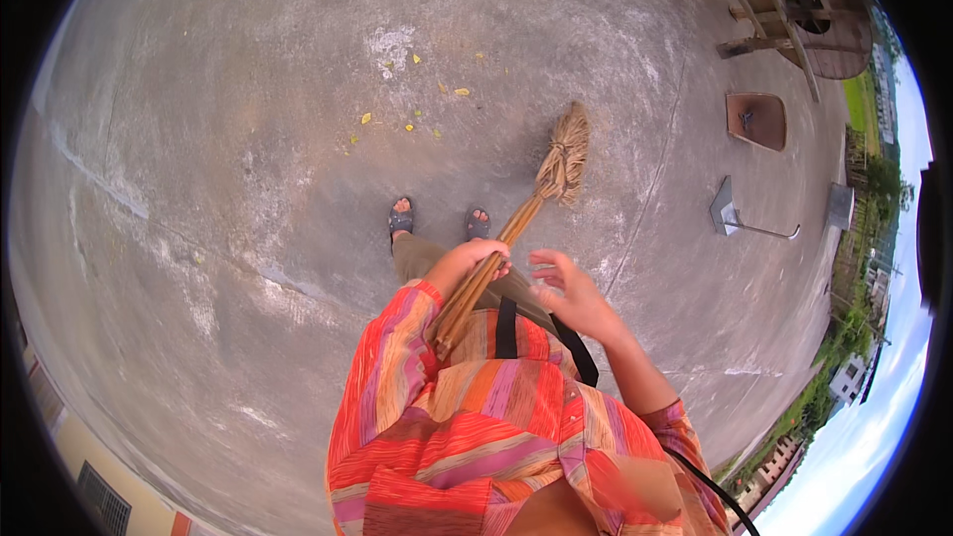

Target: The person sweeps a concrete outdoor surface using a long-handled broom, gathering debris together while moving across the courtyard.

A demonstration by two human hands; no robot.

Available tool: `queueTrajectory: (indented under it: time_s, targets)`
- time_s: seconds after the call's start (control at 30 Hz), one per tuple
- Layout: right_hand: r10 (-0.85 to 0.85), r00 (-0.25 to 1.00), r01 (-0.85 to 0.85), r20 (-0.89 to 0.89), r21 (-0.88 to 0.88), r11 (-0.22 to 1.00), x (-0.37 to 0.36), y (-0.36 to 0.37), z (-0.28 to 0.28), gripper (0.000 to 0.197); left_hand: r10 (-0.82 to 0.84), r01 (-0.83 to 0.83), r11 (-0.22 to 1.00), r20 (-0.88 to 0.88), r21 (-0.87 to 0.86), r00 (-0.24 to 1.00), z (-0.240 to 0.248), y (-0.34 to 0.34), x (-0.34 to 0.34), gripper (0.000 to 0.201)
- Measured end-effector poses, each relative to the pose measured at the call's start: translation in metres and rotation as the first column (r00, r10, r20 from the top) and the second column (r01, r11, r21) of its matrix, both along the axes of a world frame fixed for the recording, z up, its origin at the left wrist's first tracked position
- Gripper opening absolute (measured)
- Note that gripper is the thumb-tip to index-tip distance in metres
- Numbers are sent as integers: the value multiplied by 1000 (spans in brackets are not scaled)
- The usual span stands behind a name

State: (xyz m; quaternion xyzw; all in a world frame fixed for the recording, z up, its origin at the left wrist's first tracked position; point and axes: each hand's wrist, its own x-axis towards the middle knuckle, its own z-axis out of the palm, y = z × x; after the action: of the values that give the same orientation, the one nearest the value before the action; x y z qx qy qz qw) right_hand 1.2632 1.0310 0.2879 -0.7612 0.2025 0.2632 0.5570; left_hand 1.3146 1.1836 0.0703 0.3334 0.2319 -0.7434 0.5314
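Observation:
A straw broom (566,154) with a bundled stick handle slants from my waist out to the front right, its bristles low over the concrete. My left hand (486,260) is wrapped round the handle partway along. Just to the right of the handle, my right hand (573,293) hangs apart from it, fingers stretched out and holding nothing. Small yellow leaves (409,127) lie scattered on the ground ahead of my sandalled feet.
To the right stands a dustpan (727,206) with a long bent handle. Beyond it lie a brown tray-like container (756,121) and a wooden frame structure (794,10). Rough concrete (248,169) spreads around me, with greenery past its right edge.

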Motion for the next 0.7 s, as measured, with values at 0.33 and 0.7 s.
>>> queueTrajectory:
  time_s: [0.33,0.7]
  targets:
    - [-24,998,32,58,-130,991,60,30,2,34,174,-184,904,59,386,983,66,307,42,28]
    - [173,985,-168,26,-119,979,15,125,-32,31,-105,-103,864,376,493,920,189,375,72,42]
